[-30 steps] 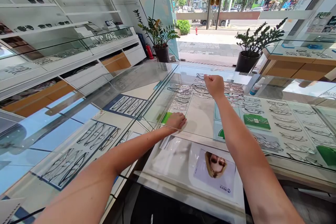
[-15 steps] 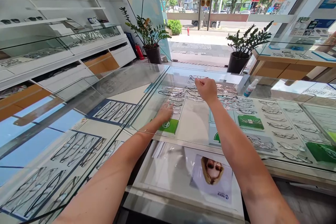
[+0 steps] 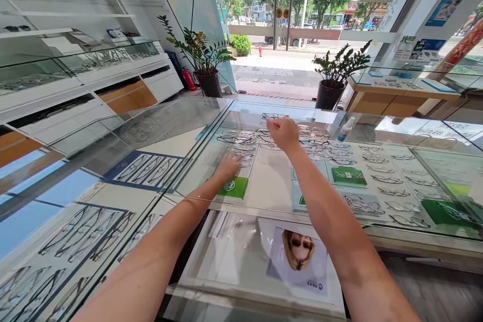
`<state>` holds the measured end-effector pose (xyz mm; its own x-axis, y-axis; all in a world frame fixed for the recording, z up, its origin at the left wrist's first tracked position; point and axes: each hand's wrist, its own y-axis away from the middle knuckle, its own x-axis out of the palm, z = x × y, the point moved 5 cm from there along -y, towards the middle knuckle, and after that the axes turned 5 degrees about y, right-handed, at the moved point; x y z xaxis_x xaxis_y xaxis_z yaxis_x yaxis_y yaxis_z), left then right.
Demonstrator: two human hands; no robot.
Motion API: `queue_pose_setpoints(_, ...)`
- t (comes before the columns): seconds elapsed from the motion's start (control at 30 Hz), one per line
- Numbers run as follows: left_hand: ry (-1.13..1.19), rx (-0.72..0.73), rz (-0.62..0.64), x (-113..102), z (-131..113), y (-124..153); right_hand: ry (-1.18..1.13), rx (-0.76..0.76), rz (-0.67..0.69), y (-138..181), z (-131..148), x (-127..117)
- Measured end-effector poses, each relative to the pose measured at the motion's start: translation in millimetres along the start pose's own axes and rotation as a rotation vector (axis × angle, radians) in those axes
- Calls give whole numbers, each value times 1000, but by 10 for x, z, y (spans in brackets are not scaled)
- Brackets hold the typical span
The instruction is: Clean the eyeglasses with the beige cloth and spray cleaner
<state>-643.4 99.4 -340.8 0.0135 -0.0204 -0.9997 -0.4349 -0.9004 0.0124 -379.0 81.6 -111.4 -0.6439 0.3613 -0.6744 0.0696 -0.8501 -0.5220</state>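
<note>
the left hand [image 3: 228, 166] reaches beneath the glass of the worktop [image 3: 272, 176], its fingers loosely extended at the near part of a column of eyeglasses [image 3: 247, 155]; whether the fingertips touch a frame or pinch one cannot be told. the right hand [image 3: 284, 133] is curled into a fist at the glass top, farther out, with more eyeglass frames [image 3: 264, 137] laid out beneath; nothing shows in its grip, though its palm side is hidden.

just on the near side of the left hand lies a green card [image 3: 236, 188] with a white emblem, partly behind the wrist. past the right forearm are a green case [image 3: 349, 175], rows of spectacles [image 3: 388, 180] and, farther back, a spray bottle [image 3: 345, 130] standing upright. a navy-edged tray [image 3: 108, 173] of frames sits to the left, across the glass seam. nearest the body is a white drawer [image 3: 230, 266] holding a sunglasses poster [image 3: 298, 256], seen upside down.

the right forearm crosses the case and covers part of a pale card and of the green mark on it. reflections blur the frames at the far right, and another tray [image 3: 64, 282] is cut off at the lower left. two potted plants [image 3: 208, 84] stand beyond, one beside a fire extinguisher [image 3: 187, 80].
</note>
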Motion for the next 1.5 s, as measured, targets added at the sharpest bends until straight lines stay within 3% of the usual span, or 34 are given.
queue_pose_setpoints(0.27, -6, 13, -50, -394, -415, 548, 10, 31, 12, -9, -68, -19)
queue_pose_setpoints(0.53, -20, 289, 96, -780, -1147, 1572, 5, 21, -9, 20, -111, -31)
queue_pose_setpoints(0.67, 48, 447, 70, -1249, -1652, 2125, -8, 18, -25, 47, -97, -28)
queue_pose_setpoints(0.77, 123, 552, 53, -1805, -2004, 2401, -16, 22, -32, 56, -107, -23)
queue_pose_setpoints(0.83, 162, 592, 37, -2222, -2125, 2424, -21, 29, -45, 55, -123, -32)
queue_pose_setpoints(0.9, 163, 580, 1, -2597, -2089, 2270, -21, 42, -67, 53, -141, -54)
queue_pose_setpoints(0.97, 151, 507, -91, -2885, -1880, 1948, -16, 54, -87, 50, -155, -79)
queue_pose_setpoints(1.07, 47, 378, -164, -3034, -1378, 1279, -1, 59, -95, 48, -163, -95)
queue_pose_setpoints(1.27, -229, 167, -96, -2757, -458, 17, 30, 36, -74, 51, -166, -50)
queue_pose_setpoints(1.37, -307, 130, -33, -2552, -240, -365, 44, 25, -57, 47, -157, -23)
queue_pose_setpoints(1.5, -319, 104, -7, -2309, -124, -703, 66, 17, -36, 41, -139, 4)
